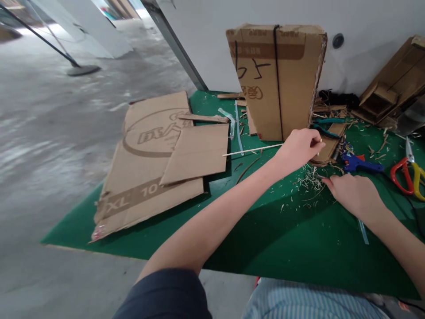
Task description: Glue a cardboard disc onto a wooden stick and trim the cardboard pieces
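My left hand (299, 147) is closed, fingers pinched around a thin wooden stick (252, 149) whose long end sticks out to the left above the green table. Lower and to the right, my right hand (357, 195) is closed on a small grey blade (320, 177); only its tip shows past the thumb and its handle is hidden. Between and below the hands lies a pile of pale wood shavings (310, 179). Just behind my left hand stands an upright cardboard box (295, 84) with a dark cord down its front.
Flat cardboard sheets (133, 177) lie on the left of the green table (282, 252). A blue glue gun (361, 164), red-and-yellow scissors (407, 173) and teal-handled pliers (328, 120) lie to the right. A cardboard structure (392, 88) stands at the back right against the white wall.
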The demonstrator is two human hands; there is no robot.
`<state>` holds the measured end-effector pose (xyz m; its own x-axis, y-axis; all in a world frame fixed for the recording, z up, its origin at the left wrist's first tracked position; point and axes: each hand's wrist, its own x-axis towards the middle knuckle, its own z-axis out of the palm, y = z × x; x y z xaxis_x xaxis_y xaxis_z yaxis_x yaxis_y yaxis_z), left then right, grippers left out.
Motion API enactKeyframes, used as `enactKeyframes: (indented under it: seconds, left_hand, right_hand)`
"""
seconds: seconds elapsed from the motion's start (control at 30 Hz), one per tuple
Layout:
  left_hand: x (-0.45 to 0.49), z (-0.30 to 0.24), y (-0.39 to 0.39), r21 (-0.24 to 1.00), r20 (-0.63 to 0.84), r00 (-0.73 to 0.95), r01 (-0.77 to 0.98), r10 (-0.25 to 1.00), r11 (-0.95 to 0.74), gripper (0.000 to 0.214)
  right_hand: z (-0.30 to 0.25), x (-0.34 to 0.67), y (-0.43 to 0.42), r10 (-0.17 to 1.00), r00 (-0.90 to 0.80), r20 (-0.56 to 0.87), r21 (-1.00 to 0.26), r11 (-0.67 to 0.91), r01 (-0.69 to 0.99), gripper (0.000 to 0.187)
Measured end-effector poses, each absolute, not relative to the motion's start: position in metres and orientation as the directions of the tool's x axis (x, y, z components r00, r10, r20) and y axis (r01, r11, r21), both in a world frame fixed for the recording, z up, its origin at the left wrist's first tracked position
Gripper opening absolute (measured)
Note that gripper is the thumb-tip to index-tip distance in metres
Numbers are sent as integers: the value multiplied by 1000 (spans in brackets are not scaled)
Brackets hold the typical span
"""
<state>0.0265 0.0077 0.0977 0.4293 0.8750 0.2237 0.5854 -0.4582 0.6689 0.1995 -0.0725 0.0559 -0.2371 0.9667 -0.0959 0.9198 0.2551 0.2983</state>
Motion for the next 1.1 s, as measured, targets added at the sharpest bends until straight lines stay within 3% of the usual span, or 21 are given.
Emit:
enactKeyframes:
  seconds: [0.27,0.47,0.7,0.9,1.1]
  left_hand:
    - [26,100,7,650,231,438,594,869,-473,19]
    - [25,98,9,634,233,464,595,855,-495,25]
    - [25,99,10,630,228,469,597,853,-497,26]
    - [25,99,10,631,219,463,604,859,-487,27]
    - [23,89,17,653,219,421,607,880,-453,25]
  right_hand:
    - [55,198,-72,974,-226,-20,309,221,925,61]
    - [56,195,-77,970,-229,-81,319,243,916,56]
    - [59,197,-77,976,-216,-17,309,210,928,61]
    - [55,199,-77,966,-224,-131,291,253,922,57]
    - [62,199,-87,972,-227,-69,262,237,936,56]
